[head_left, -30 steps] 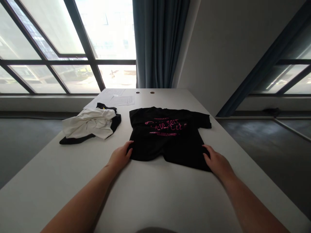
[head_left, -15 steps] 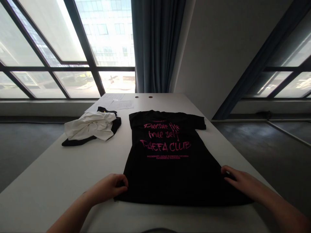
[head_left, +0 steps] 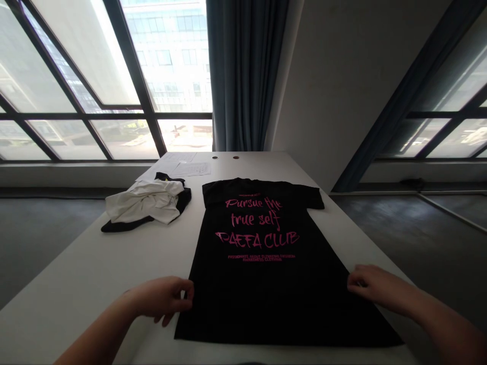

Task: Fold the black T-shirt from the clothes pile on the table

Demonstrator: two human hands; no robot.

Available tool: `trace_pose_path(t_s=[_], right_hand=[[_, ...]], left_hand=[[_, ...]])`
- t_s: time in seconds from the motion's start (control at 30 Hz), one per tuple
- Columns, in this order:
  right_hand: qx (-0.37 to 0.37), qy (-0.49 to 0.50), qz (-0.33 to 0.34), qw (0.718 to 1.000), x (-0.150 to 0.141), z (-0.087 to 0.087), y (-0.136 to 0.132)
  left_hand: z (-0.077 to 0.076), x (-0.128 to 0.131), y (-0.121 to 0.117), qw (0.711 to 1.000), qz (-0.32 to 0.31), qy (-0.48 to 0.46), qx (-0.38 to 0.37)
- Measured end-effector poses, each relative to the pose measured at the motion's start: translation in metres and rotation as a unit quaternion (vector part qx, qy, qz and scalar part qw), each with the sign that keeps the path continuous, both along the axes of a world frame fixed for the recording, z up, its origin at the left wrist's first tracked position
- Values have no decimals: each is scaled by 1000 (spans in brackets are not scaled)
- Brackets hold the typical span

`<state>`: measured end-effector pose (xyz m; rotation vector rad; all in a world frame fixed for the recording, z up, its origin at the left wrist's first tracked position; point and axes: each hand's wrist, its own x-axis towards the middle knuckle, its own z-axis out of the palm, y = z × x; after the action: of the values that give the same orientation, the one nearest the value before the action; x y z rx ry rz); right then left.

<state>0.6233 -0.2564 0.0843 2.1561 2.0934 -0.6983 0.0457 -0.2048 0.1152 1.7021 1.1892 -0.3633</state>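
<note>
A black T-shirt [head_left: 262,294] with pink lettering lies spread on the white table, its collar at the far end and its hem towards me. At the shirt's left edge, above the hem, my left hand [head_left: 173,296] pinches the fabric between thumb and fingertips. My right hand [head_left: 365,284] grips the opposite side edge at about the same height, its fingers closed. The short sleeves lie out flat to both sides.
A crumpled white and black garment [head_left: 146,203] lies on the table [head_left: 114,284] to the left. Behind it are printed paper sheets [head_left: 190,168]. Two round holes are near the table's far edge. A blue curtain [head_left: 243,76] hangs beside the windows beyond.
The shirt's lower part now lies flatter and straighter, with its hem nearer to me. Both hands still hold the side edges; the left has shifted slightly left. The view has tilted up a little.
</note>
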Motion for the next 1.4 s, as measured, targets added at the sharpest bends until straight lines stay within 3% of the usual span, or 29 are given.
trace_pose_path(t_s=[0.07, 0.13, 0.23, 0.3, 0.37, 0.47, 0.63, 0.73, 0.9, 1.07, 1.23, 1.4], right_hand=[[75, -28, 37, 996, -18, 3, 23], [132, -26, 77, 988, -47, 2, 57], [185, -39, 117, 975, -102, -6, 122], [193, -46, 113, 974, -137, -13, 166], [177, -49, 66, 981, -162, -22, 201], [164, -53, 29, 985, -180, -42, 225], [179, -51, 69, 980, -173, -79, 222], [175, -53, 78, 980, -162, -89, 228], [157, -72, -50, 984, -135, -91, 260], [161, -78, -100, 979, -111, -95, 286], [156, -71, -126, 977, -96, -94, 305], [145, -66, -165, 973, -73, -89, 328]], left_hand=[[1, 16, 16, 989, 6, 3, 149], [-2, 44, 39, 950, 9, 14, 310], [-11, 105, 86, 894, -30, 1, 446], [-18, 149, 121, 871, -54, 14, 488], [-27, 185, 153, 866, -40, 32, 497], [-47, 214, 185, 871, -23, 52, 488], [-97, 210, 197, 860, 13, 37, 509], [-111, 205, 195, 854, 20, 22, 520], [-107, 200, 189, 872, -45, 15, 487], [-102, 191, 178, 877, -78, 10, 473], [-99, 194, 186, 885, -53, 13, 462], [-101, 199, 193, 889, 33, 48, 453]])
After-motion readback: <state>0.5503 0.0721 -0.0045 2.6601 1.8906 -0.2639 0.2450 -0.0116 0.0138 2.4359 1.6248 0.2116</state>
